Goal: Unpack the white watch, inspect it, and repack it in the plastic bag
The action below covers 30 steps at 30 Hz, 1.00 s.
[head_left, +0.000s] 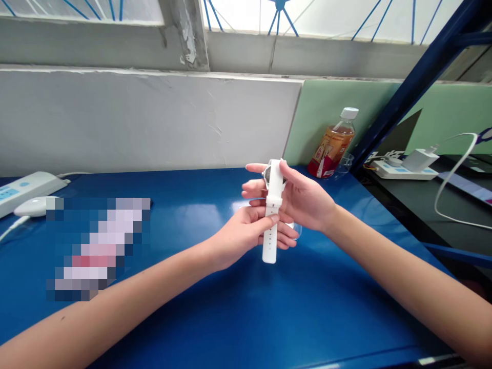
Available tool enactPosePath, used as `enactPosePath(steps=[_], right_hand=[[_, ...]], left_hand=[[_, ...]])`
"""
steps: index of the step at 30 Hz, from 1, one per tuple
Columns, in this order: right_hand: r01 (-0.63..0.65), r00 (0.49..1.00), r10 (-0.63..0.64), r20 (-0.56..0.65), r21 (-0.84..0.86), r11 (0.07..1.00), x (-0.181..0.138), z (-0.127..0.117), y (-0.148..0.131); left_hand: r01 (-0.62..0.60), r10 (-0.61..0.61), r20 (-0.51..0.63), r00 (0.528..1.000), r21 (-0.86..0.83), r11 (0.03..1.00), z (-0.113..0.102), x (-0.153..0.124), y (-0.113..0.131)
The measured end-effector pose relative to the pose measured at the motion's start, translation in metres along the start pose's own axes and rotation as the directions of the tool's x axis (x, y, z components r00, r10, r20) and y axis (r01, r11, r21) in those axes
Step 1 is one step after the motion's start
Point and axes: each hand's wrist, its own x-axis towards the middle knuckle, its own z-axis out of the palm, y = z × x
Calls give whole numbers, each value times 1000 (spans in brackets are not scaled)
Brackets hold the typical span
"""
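Watch: a white watch (271, 205) is being held upright above the middle of the blue table (238, 318), its strap hanging down toward the near edge.
Right hand: the right hand (303, 200) is cupping the watch's upper part from the right, its fingers (257, 168) wrapping round the case and closing on it.
Left hand: the left hand (246, 233) is coming in from the left, its thumb and fingers (273, 219) pinching the strap just below the case.
Bottle: a bottle (333, 144) of amber drink with a white cap is standing at the far right of the table, well apart from the hands.
Mouse: a white mouse (33, 206) is lying at the far left, just beside a power strip (23, 188).
Charger: a white charger (421, 159) is sitting on another power strip on the dark table to the right.
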Motion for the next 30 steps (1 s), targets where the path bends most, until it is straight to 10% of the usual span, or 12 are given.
enactPosePath(steps=[8,14,25,30], right_hand=[[268,938,-268,-221,-29,963,4,-14,-15],[357,905,-339,-258,27,934,7,-14,-14],[291,829,-532,-171,-681,672,-1,10,4],[280,934,-342,-99,-389,878,-1,7,2]], left_hand=[[-25,75,200,977,-242,970,-8,-4,-2],[-142,161,85,983,-196,970,-2,-4,2],[-233,249,-134,959,123,965,0,-2,-1],[-171,187,-79,979,171,970,7,-6,-2]])
